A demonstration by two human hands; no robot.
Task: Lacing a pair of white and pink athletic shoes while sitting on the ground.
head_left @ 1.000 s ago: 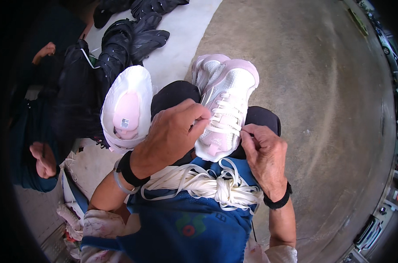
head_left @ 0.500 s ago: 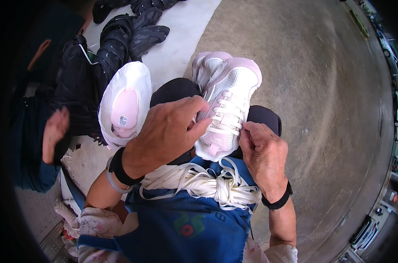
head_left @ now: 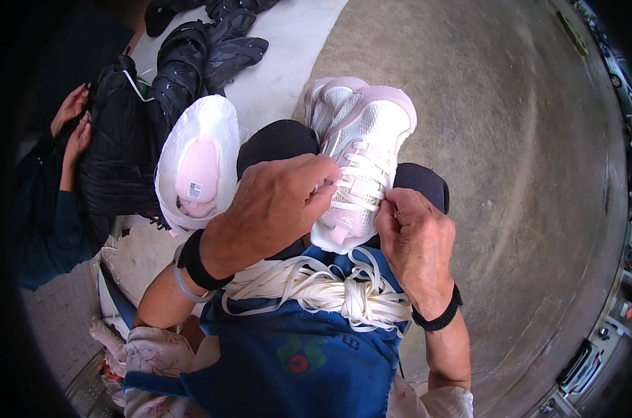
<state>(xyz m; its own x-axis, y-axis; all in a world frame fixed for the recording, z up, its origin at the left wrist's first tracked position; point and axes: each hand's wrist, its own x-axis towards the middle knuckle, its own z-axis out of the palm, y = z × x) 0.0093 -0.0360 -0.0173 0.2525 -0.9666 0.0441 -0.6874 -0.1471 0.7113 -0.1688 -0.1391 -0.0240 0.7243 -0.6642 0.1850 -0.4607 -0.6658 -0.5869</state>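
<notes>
A pink and white sneaker upper (head_left: 371, 129) rests across my knees with its toe pointing away. White shoelace (head_left: 361, 182) crosses its tongue in several rows. My left hand (head_left: 270, 209) is closed in a pinch on the lace at the left eyelet row. At the opposite eyelet row, my right hand (head_left: 420, 240) pinches the lace between thumb and bent forefinger. The fingers largely hide the lace ends. A knotted bundle of white laces (head_left: 316, 289) lies on my blue apron (head_left: 274, 355), just below the upper.
Another pink and white upper (head_left: 218, 122), opening upward, stands left of my left hand. More pink and white uppers (head_left: 319, 104) sit behind the laced one. Black shoe uppers (head_left: 183, 70) cover the white surface at far left, beside another person's hands (head_left: 75, 125). Concrete floor (head_left: 497, 174) lies right.
My left thumb and fingers, apart before, have come together at the lace. My right hand has shifted slightly up and left. The other person's hands have moved up by the black uppers.
</notes>
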